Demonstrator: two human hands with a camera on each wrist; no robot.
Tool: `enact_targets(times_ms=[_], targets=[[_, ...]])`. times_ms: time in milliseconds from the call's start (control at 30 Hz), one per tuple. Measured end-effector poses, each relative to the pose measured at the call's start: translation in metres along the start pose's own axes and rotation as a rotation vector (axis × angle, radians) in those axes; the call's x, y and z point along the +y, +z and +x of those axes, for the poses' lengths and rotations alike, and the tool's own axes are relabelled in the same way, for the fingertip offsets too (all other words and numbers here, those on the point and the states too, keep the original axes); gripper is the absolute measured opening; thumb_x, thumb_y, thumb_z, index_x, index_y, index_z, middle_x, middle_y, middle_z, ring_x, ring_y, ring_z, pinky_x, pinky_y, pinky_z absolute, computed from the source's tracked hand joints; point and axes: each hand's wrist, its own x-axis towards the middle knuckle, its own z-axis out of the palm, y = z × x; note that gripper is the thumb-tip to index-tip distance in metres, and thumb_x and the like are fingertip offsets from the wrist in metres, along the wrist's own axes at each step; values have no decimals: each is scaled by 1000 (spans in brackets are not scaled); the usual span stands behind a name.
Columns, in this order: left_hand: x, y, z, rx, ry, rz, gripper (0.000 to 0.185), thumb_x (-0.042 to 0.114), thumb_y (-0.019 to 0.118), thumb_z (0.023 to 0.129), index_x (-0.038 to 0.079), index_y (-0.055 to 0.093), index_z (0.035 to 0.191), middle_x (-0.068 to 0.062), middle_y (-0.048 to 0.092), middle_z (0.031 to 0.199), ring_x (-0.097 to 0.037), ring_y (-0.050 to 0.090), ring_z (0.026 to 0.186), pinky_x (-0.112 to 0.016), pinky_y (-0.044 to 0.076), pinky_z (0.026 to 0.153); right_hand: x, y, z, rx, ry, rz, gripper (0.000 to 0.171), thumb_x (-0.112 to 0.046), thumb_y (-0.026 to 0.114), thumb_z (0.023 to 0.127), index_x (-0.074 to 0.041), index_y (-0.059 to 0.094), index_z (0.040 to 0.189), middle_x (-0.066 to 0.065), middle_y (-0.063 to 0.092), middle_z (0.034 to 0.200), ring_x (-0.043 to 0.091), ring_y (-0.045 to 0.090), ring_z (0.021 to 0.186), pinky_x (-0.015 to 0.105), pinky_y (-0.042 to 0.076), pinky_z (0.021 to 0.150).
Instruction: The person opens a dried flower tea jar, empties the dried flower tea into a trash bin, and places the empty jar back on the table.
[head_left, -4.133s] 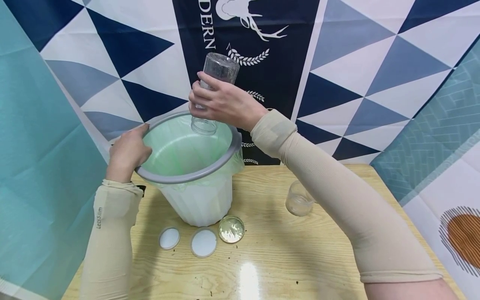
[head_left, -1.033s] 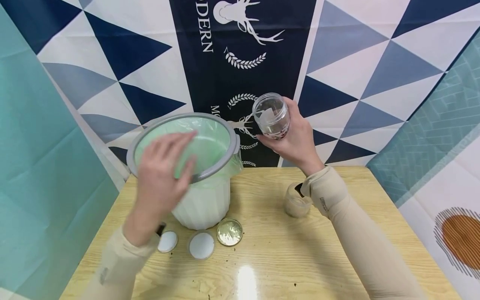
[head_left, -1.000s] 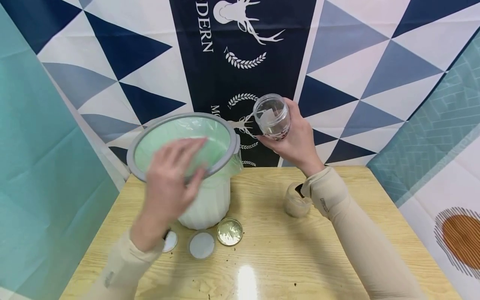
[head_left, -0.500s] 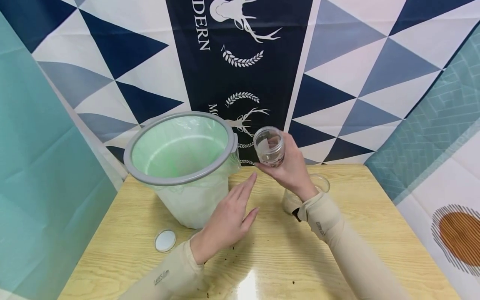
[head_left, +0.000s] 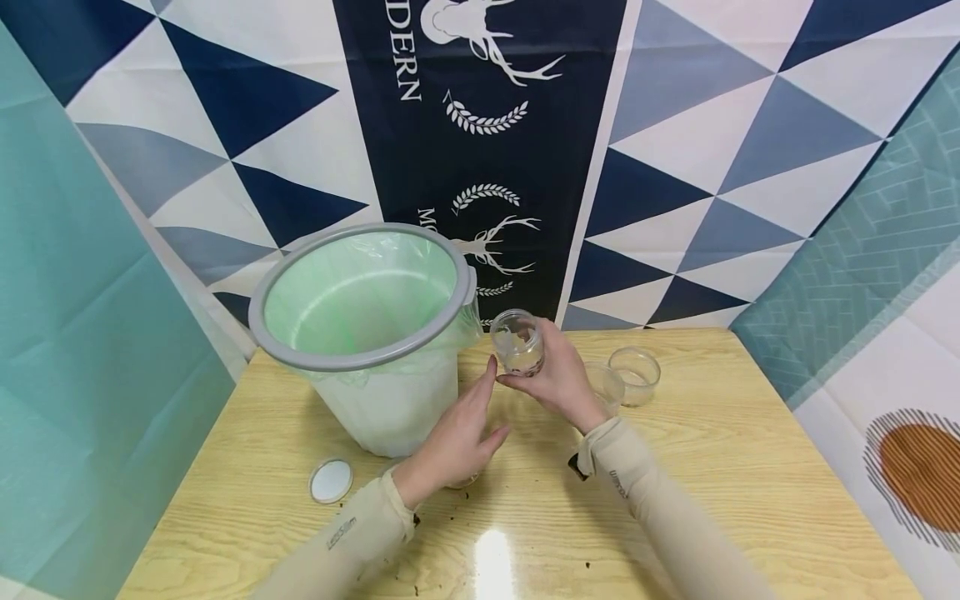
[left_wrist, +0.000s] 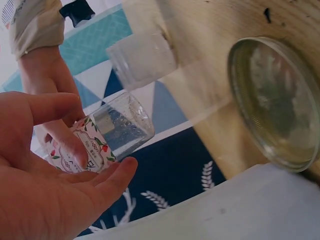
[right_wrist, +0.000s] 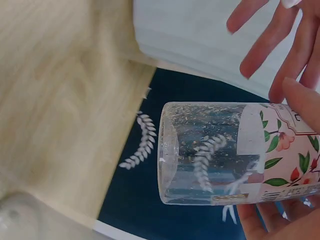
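Note:
My right hand (head_left: 562, 379) grips a clear jar (head_left: 517, 346) just above the table, its lidless mouth facing up. Pink floral labelling wraps the upper part of the jar, and small specks cling to its inside in the right wrist view. Beside it, my left hand (head_left: 457, 442) has its fingers extended toward the jar, with the thumb apart and nothing in the grasp. In the left wrist view, those fingers (left_wrist: 117, 182) overlap the jar's label.
A white bin with a grey rim (head_left: 330, 363) and green liner stands left of the jar. A white-faced lid (head_left: 331, 481) and a gold lid (left_wrist: 275, 105) lie before it. Other clear jars (head_left: 636, 379) stand right, partly behind my wrist. Dark crumbs dot the table (head_left: 675, 492).
The right hand turned the jar from upside down over the bin to upright, then lowered it toward the table. The left hand left the bin's rim and came beside the jar.

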Motion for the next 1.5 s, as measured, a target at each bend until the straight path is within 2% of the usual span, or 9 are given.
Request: enact_targets(times_ms=[167,367,567,933,1200,1500], targets=[[-8,6,0,-35,-43,-51,94,18,70,99,-5,5,163,-22,23,169,-33,31,155,-45,30,126,8,13,-5,-12,27,0,92,-22,100,65,-3,52,142,17,67,121,35,65,111,55,53,97],[-14,14,1,-91,-105,-82,93,20,68,100,-4,4,164,-20,20,170,-33,30,155,-45,29,126,18,24,-10,-29,90,35,97,-21,101,64,-2,50,145,20,63,131,38,62,121,56,49,106],[-19,21,1,-115,-138,-109,94,18,69,99,-4,4,164,-20,18,171,-34,29,155,-46,28,126,26,34,-14,-53,136,54,100,-21,100,65,-3,47,147,22,62,135,39,61,124,56,48,108],[-27,32,2,-146,-150,-119,95,14,70,98,-7,3,163,-21,19,170,-33,29,155,-45,28,126,34,43,-15,-63,201,81,102,-18,99,67,-4,43,151,21,64,131,39,62,122,55,48,109],[-27,32,3,-160,-171,-129,93,15,69,99,-2,4,164,-17,14,172,-30,25,157,-43,27,127,41,45,-15,-51,258,109,113,-20,98,69,-8,30,158,26,56,144,44,55,132,57,43,114],[-30,34,5,-161,-163,-114,93,14,69,99,-1,6,165,-18,15,172,-32,27,156,-44,26,127,47,47,-17,-45,250,123,124,-21,98,68,-10,20,164,29,52,148,47,53,135,60,41,115]])
